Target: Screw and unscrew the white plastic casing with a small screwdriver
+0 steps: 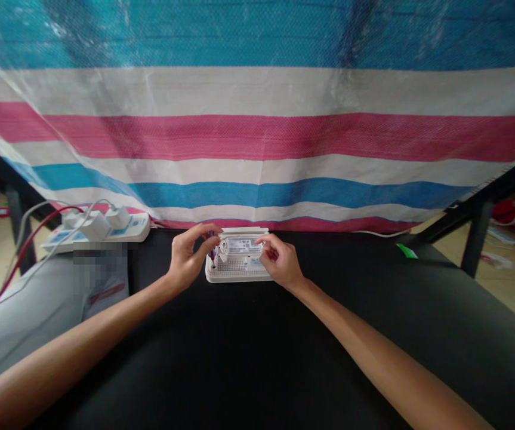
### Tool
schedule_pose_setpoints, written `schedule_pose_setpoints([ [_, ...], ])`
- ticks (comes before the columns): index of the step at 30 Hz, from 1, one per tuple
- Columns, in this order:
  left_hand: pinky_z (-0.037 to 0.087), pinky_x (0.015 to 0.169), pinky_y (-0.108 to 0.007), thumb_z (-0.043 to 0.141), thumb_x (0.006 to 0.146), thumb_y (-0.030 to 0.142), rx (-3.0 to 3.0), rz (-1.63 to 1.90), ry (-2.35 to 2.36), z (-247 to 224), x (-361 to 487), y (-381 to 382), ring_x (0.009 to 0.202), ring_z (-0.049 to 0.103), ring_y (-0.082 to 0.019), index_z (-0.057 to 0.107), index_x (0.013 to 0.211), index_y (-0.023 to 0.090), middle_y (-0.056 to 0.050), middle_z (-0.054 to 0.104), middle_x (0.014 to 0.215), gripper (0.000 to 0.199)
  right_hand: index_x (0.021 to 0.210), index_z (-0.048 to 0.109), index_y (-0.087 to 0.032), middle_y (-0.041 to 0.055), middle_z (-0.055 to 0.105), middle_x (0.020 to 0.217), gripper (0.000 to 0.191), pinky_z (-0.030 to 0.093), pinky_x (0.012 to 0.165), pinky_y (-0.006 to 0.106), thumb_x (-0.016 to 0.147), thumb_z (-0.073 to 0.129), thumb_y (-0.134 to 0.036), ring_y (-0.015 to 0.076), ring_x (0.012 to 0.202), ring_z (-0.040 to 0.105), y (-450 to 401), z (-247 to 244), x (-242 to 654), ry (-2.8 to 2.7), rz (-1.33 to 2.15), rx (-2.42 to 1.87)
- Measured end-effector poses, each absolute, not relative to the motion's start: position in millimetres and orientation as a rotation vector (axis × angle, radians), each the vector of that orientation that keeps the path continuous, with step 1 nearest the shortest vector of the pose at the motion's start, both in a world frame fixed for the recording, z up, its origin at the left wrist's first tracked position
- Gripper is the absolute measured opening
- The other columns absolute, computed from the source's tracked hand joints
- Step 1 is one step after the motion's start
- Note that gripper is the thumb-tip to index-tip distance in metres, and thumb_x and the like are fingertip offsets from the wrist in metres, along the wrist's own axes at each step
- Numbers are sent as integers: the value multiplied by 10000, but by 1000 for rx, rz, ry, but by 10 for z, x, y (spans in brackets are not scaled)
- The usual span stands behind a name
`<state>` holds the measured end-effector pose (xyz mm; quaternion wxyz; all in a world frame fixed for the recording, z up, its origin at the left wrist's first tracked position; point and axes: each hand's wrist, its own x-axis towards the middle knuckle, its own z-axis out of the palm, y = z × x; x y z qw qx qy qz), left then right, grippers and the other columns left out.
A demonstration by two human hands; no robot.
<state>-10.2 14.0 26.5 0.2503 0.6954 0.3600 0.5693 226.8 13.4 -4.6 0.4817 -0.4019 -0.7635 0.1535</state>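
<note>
Both hands busy at white vented device, looks mid-work

White device (236,277) sits on the black bench (239,352), straight ahead near the far edge, vented face and printed label (238,246) showing. Long white bars run along its far side, maybe antennas.

Left hand (189,255): at the device's left end, fingers seem pinched on a slim purple item (212,240) standing over the near-left corner area. Could be a small driver; too small to confirm. Right hand (283,261): fingers curled at the right end, touching or right by the label; can't tell if anything is gripped.

Progress: device in place, both hands at it, slim item at the corner. A small white piece (223,258) sticks up left of the label; can't tell if loose or attached. Casing otherwise reads as whole, no inner parts visible, so my call is early to middle of the handling. What's left can't be counted; right end hidden by the hand, corner detail unclear.

Off to the left: power strip (141,229) with plugs in and cables, plastic bag (105,292) nearer. Right: green packet (406,251). Striped sheet (257,137) hangs behind. None of these touched.
</note>
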Motion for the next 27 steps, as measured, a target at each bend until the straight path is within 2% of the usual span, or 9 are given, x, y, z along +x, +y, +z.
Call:
schedule_pose_setpoints([
  [9, 496, 596, -247, 586, 912, 290, 1822, 1494, 873, 325, -69, 93, 698, 604, -144, 700, 956, 168, -34, 679, 792, 172, 944, 592, -195, -74, 420, 578, 230, 340, 524, 241, 737, 507, -143, 104, 477, 404, 132, -46, 2271, -1875, 383, -1003],
  [15, 483, 598, -273, 551, 931, 316, 1804, 1497, 799, 366, -41, 79, 693, 603, -158, 691, 934, 160, -53, 673, 786, 209, 955, 591, -198, -70, 440, 576, 238, 347, 529, 247, 738, 504, -154, 111, 478, 415, 142, -45, 2288, -1896, 390, -989],
  [17, 484, 645, -287, 540, 946, 316, 1861, 1548, 839, 354, -58, 96, 747, 602, -167, 706, 939, 172, -57, 664, 819, 220, 950, 591, -201, -68, 441, 574, 235, 350, 533, 248, 737, 502, -158, 114, 480, 419, 149, -50, 2288, -1901, 387, -993],
  [20, 477, 726, -298, 620, 910, 296, 1978, 1665, 951, 326, -92, 120, 818, 595, -171, 741, 946, 212, -44, 651, 874, 152, 939, 596, -198, -68, 441, 572, 233, 354, 540, 249, 732, 499, -156, 114, 480, 421, 154, -59, 2287, -1906, 387, -984],
  [23, 464, 698, -290, 674, 874, 271, 2017, 1736, 1040, 314, -105, 106, 771, 586, -160, 760, 959, 243, -24, 651, 839, 124, 933, 605, -194, -68, 440, 570, 233, 356, 542, 250, 732, 495, -152, 115, 479, 420, 155, -66, 2288, -1906, 384, -982],
  [27, 473, 670, -285, 612, 912, 264, 2010, 1668, 981, 329, -98, 62, 744, 610, -158, 756, 951, 222, -31, 680, 819, 155, 918, 615, -190, -64, 440, 572, 223, 354, 540, 249, 735, 492, -151, 115, 485, 425, 160, -74, 2289, -1911, 363, -980],
])
